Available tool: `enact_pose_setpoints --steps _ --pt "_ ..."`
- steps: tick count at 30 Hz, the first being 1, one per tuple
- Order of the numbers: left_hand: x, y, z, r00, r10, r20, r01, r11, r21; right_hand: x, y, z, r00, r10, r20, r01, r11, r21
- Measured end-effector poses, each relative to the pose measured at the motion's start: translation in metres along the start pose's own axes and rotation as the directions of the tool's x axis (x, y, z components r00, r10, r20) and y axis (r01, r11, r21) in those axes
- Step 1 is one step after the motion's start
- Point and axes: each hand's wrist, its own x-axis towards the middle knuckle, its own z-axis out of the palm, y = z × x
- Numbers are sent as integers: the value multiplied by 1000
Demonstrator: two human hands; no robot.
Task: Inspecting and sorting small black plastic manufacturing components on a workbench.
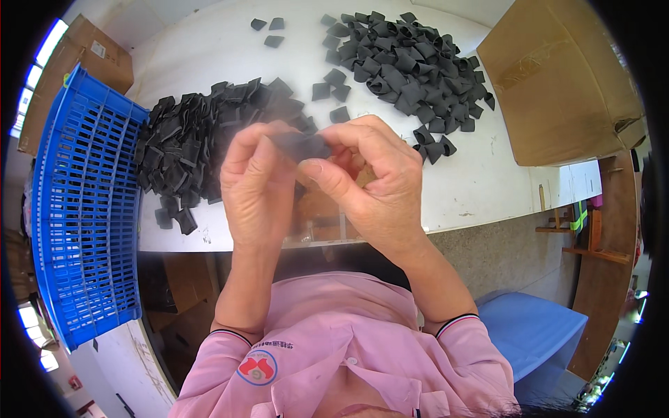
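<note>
Between my two hands, above the near part of the white table (446, 202), is a small dark grey piece of cloth-like material (301, 145). My left hand (256, 181) pinches its left end between thumb and fingers. At the other end, the curled fingers of my right hand (380, 171) grip it, thumb pointing inward. Behind my left hand lies a heap of similar dark pieces (178, 143), mostly flat. Farther back on the right spreads a second heap (411, 66), many of its pieces curved open like short tubes.
A blue plastic crate (87, 202) stands on edge at the left, beside the flat heap. Cardboard boxes stand at the right (564, 83) and far left (104, 56). Several stray dark pieces (320, 91) lie between the heaps. A blue-covered block (533, 334) is low at the right.
</note>
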Motion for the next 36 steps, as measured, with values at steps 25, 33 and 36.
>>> enact_pose_setpoints --steps 25,33,36 --pt "6 11 -9 988 59 144 -128 839 529 -1 19 -4 988 -118 102 133 980 -149" --pt "16 19 7 935 86 344 -329 575 749 -5 30 7 968 -250 -3 245 950 -195" --pt "11 12 4 955 165 246 -295 606 738 -1 28 4 964 -249 93 265 923 -280"
